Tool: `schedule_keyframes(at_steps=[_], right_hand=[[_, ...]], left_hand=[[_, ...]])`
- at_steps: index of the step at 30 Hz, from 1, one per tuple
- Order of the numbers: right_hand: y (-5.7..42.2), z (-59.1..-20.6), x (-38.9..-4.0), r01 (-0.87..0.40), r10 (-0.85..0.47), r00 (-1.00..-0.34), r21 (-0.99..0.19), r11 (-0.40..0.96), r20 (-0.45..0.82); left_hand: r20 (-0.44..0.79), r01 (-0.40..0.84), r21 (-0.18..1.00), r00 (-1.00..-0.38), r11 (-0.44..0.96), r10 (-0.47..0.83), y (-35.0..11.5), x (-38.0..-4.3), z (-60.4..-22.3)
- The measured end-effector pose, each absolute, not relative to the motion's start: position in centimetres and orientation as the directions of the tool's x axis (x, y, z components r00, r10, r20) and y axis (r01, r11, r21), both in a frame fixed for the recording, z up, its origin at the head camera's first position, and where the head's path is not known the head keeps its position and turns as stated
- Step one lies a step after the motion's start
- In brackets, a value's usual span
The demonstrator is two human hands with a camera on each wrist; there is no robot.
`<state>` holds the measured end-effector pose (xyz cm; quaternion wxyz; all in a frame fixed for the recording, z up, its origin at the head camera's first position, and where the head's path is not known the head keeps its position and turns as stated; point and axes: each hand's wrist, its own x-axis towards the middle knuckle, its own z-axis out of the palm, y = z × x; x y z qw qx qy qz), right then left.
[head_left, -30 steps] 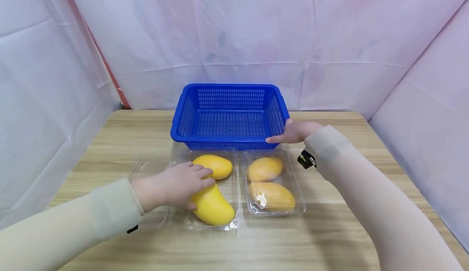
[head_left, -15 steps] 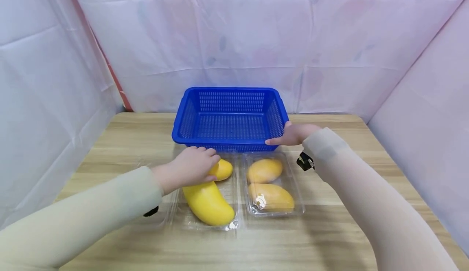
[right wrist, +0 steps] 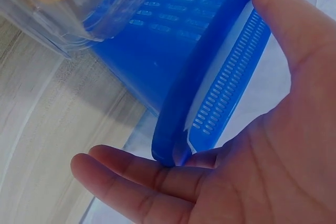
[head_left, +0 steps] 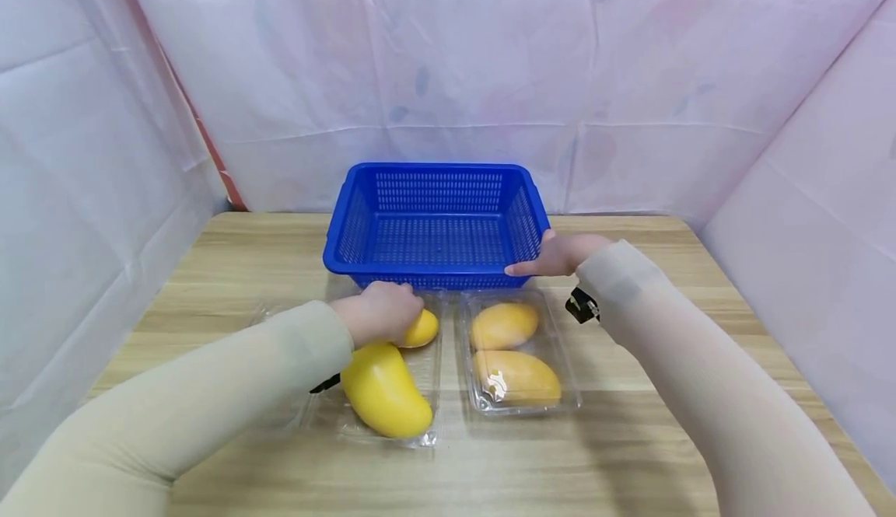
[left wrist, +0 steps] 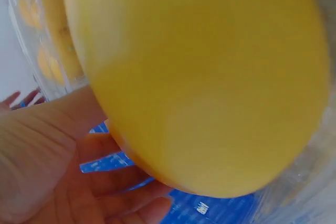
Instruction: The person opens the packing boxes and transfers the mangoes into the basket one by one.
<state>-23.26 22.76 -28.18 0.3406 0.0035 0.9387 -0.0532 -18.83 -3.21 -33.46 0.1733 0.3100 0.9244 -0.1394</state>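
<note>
At the rear mango (head_left: 423, 329) of the left clear plastic box (head_left: 424, 438), my left hand (head_left: 385, 311) curls its fingers over the fruit's left and back side. That hand hides much of this mango. A larger yellow mango (head_left: 386, 392) lies in front of it in the same box, under my wrist. It fills most of the left wrist view. My right hand (head_left: 556, 255) holds the front right corner of the blue basket (head_left: 448, 271), its thumb on the rim. In the right wrist view its fingers (right wrist: 131, 187) pass round the outside of the corner.
To the right stands a second clear box (head_left: 572, 377) with two mangoes (head_left: 504, 326) under its plastic. The left box's clear lid (head_left: 280, 404) spreads left, partly behind my sleeve. White cloth walls (head_left: 476, 58) enclose the wooden table (head_left: 490, 470) at the back and sides.
My left hand has left the front mango and moved back onto the rear one. The left box and its front mango have shifted slightly left. My right hand stays on the basket.
</note>
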Motion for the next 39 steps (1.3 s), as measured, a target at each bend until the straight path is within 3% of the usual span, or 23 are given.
schedule_keyframes(at_steps=[8,15,25,39], right_hand=[[23.1,-27.8,-23.5,0.051,-0.038,-0.756,-0.116,0.992,-0.654],[23.1,-27.9,-23.6,0.042,-0.046,-0.744,-0.116,0.992,-0.667],[23.1,-28.2,-23.7,0.039,-0.042,-0.739,-0.105,0.994,-0.672],[23.0,-28.5,-24.1,0.023,-0.047,-0.749,-0.098,0.995,-0.661]], left_hand=[[-0.387,0.663,-0.088,-0.711,0.744,0.587,-3.5,-19.5,-33.6],[-0.362,0.617,-0.004,-0.735,0.787,0.574,-3.7,-19.7,-33.9],[-0.338,0.566,0.009,-0.774,0.824,0.535,-3.7,-19.1,-33.9],[-0.332,0.599,0.019,-0.751,0.8,0.571,-3.5,-18.7,-34.0]])
